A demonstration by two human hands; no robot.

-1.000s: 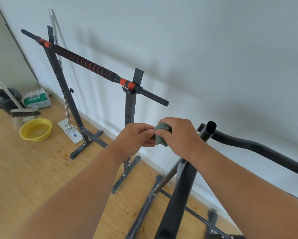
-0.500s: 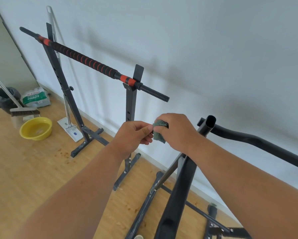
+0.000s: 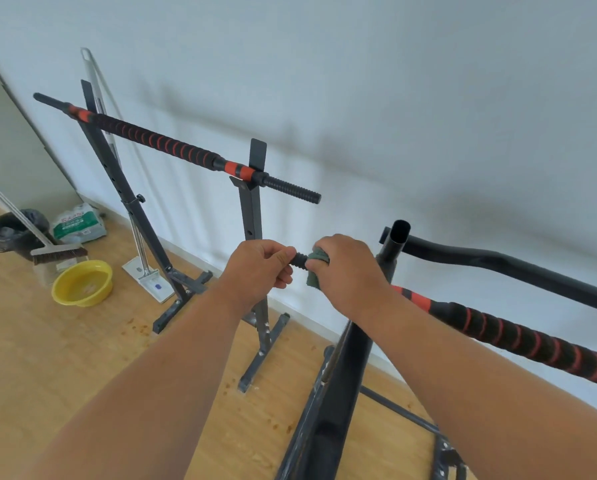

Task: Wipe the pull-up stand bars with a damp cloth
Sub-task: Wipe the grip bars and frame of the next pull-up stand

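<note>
A black bar with red stripes (image 3: 518, 336) runs from the lower right up to my hands. My left hand (image 3: 260, 266) grips its threaded black tip. My right hand (image 3: 347, 271) wraps a dark green cloth (image 3: 315, 271) around the bar just behind that tip. The bar lies over a black stand upright (image 3: 338, 393) with an open tube top (image 3: 399, 233). A second striped bar (image 3: 158, 142) rests on another pair of uprights (image 3: 252, 216) further left, by the white wall.
A yellow basin (image 3: 82, 284) sits on the wooden floor at left, beside a broom (image 3: 56, 252), a black bin (image 3: 10, 232) and a white-green bag (image 3: 79, 225). A flat mop (image 3: 141, 251) leans on the wall. A curved black tube (image 3: 504, 266) extends right.
The near striped bar has come into view under my right arm. My hands have drawn slightly apart, exposing the threaded tip between them. The view has tilted downward.
</note>
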